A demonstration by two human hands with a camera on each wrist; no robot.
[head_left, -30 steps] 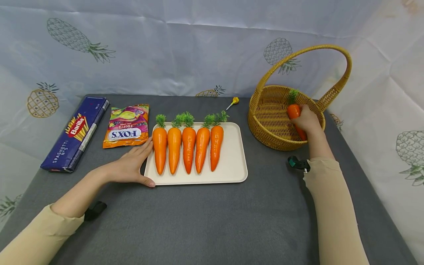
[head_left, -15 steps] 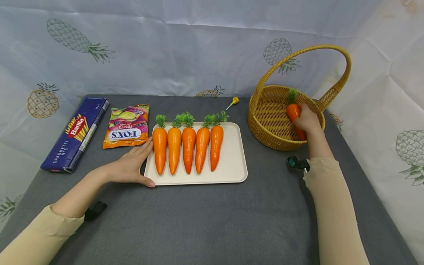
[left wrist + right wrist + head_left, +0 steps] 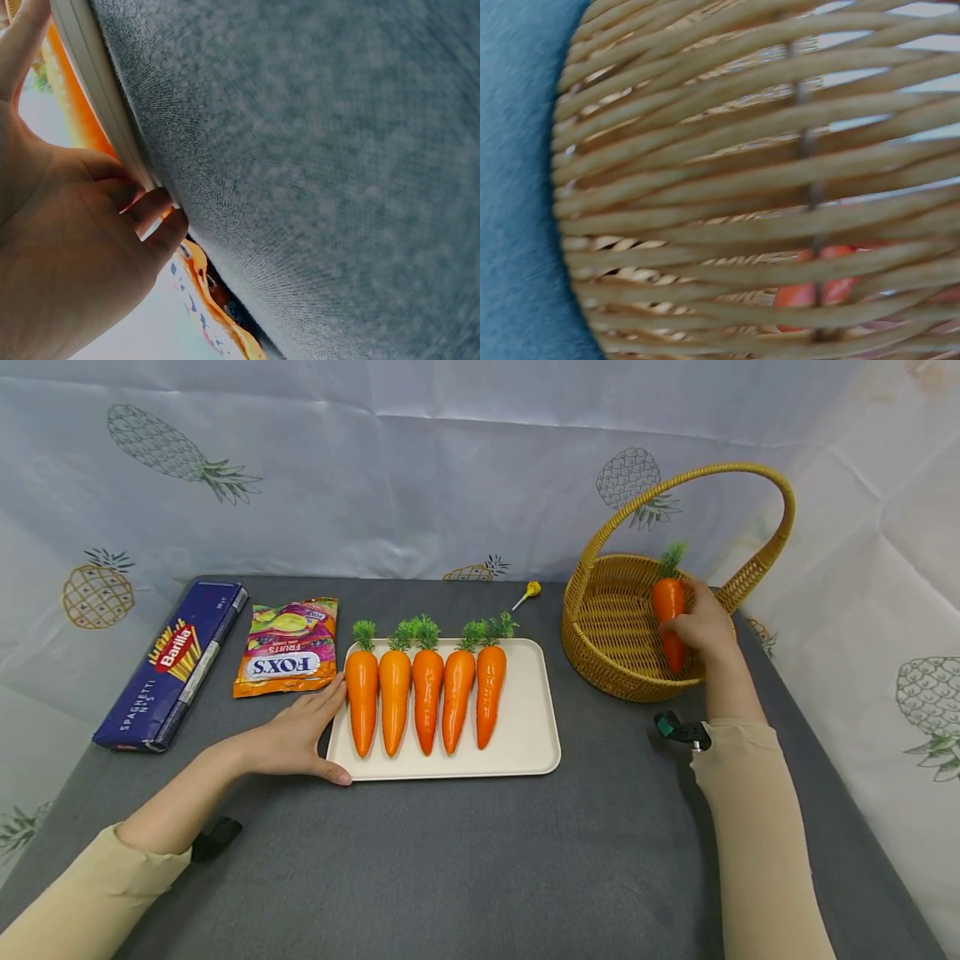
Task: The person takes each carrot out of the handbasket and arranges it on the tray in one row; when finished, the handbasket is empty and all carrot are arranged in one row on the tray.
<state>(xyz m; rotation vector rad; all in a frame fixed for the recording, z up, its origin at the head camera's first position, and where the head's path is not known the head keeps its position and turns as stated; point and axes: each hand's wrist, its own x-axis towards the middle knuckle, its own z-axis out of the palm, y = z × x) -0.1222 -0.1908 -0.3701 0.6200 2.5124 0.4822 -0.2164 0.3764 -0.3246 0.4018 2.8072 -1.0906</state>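
My right hand [image 3: 701, 617] grips an orange carrot [image 3: 667, 599] with a green leafy top, inside the wicker basket [image 3: 581, 639] at the right. Through the weave in the right wrist view, part of the carrot [image 3: 802, 300] shows orange. My left hand [image 3: 300, 739] lies spread along the left end of a cream tray [image 3: 528, 718], fingers at its side and thumb by the near corner. Several carrots [image 3: 427, 693] lie side by side on that tray, green tops toward the back. In the left wrist view the fingertips [image 3: 169, 225] touch the tray's rim [image 3: 97, 75].
Left of the tray lie a FOX'S candy bag [image 3: 288, 643] and a blue spaghetti box [image 3: 168, 668]. A yellow lollipop [image 3: 532, 588] lies behind, between tray and basket. The basket's tall handle [image 3: 705, 471] arches over it. A pineapple-print cloth [image 3: 450, 485] hangs behind the grey table [image 3: 480, 868].
My right hand has raised the carrot a little inside the basket, and its green top now stands higher, tilted slightly right. The left hand and the tray have not moved.
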